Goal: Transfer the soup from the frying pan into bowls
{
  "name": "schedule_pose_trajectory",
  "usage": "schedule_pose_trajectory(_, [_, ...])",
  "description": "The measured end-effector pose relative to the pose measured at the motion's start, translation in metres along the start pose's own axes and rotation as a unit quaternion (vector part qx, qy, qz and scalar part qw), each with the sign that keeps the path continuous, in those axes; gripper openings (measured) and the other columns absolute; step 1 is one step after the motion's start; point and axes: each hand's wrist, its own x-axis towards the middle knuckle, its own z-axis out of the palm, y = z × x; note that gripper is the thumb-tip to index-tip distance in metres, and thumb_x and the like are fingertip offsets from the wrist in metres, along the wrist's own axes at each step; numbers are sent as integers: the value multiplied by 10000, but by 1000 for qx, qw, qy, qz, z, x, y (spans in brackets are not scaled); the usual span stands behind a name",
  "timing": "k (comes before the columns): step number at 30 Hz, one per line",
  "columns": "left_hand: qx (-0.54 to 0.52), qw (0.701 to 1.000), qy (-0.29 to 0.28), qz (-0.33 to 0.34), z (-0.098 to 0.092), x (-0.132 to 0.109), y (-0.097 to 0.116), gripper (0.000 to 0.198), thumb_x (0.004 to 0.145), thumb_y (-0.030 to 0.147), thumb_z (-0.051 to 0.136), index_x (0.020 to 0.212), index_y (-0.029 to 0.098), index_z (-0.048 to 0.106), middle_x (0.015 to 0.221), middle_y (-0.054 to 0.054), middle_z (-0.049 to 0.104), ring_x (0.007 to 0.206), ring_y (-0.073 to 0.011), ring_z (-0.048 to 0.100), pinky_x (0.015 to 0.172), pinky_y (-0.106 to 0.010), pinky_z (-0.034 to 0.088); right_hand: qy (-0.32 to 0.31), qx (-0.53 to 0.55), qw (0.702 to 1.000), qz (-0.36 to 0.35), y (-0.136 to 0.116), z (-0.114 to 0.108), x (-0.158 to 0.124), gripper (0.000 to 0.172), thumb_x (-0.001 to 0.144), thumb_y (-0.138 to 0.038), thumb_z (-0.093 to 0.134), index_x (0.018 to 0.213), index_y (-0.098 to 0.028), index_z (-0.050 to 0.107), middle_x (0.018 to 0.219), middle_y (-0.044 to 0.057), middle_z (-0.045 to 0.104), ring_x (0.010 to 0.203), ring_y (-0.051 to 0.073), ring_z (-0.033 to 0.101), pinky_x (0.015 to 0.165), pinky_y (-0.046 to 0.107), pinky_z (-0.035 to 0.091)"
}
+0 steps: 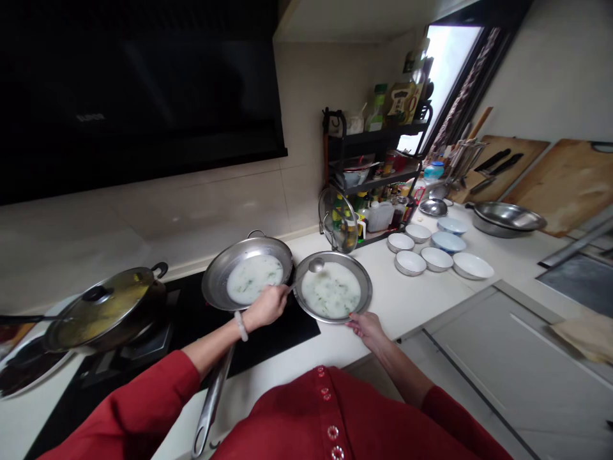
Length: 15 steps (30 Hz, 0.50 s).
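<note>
My left hand (267,308) is closed around the handle of a metal ladle (316,265). The ladle's bowl is over the far left part of a steel basin (368,291). White soup (330,295) with bits of green fills much of the basin. My right hand (366,328) pinches the basin's near rim. Left of the basin, a steel wok (218,281) sits on the black cooktop and holds more of the same white soup (253,279). Its long handle (213,402) points toward me, passing under my left forearm.
Farther left stands a lidded pan (103,306). A glass lid (338,220) leans against a black spice rack (378,185). Several bowls (436,258) are grouped on the white counter to the right, near steel basins (507,218), cutting boards (560,185) and knives (502,166).
</note>
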Motion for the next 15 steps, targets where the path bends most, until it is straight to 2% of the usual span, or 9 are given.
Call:
schedule_pose_trajectory(2, [-69,997,8,-39,-18,-4,-2,143,855,232,435,756,186,528,581,-5,519,422,-96,390,437,-249,318,1,-1,1000,2,0,0,0,375,620,-33,721,698,-212,400,487,-28,578,436,135,608,348,162,292])
schedule_pose_trajectory(3, [-141,987,18,-76,-28,-6,-5,154,866,266,430,825,172,545,579,12,514,375,-74,339,387,-230,275,1,-1,1000,3,0,0,0,374,620,-35,721,702,-212,401,491,-27,582,438,136,610,348,163,294])
schedule_pose_trajectory(5, [-279,948,63,-140,-47,-10,-16,179,827,306,525,898,146,559,562,49,483,345,-42,273,344,-192,226,-1,-2,1000,3,-1,-1,0,371,620,-37,720,699,-211,402,491,-27,582,441,139,613,349,164,297])
schedule_pose_trajectory(6, [-313,932,82,-162,-56,-12,-24,204,792,311,584,893,135,568,550,55,481,344,-36,278,335,-178,218,-2,-3,1000,2,-1,-1,0,369,618,-36,720,695,-210,404,489,-26,580,441,140,613,348,165,296])
schedule_pose_trajectory(8, [-308,922,120,-202,-68,-15,-42,193,755,287,636,824,115,580,515,50,493,336,-34,296,319,-165,209,-5,-6,1000,1,-1,-1,0,362,616,-33,718,689,-207,409,482,-25,576,440,140,612,346,165,293])
schedule_pose_trajectory(11, [-221,928,160,-253,-73,-17,-66,118,729,198,661,728,105,589,464,37,511,310,-44,337,307,-168,218,-7,-9,1000,-3,-1,-1,0,366,613,-35,723,687,-207,410,473,-30,565,443,140,612,343,166,287])
schedule_pose_trajectory(15, [-169,935,139,-279,-62,-15,-79,100,715,100,662,654,107,583,432,30,520,281,-39,328,296,-165,206,-5,-12,1000,-3,-1,-1,0,364,618,-27,717,700,-206,410,480,-31,567,438,138,609,341,167,287])
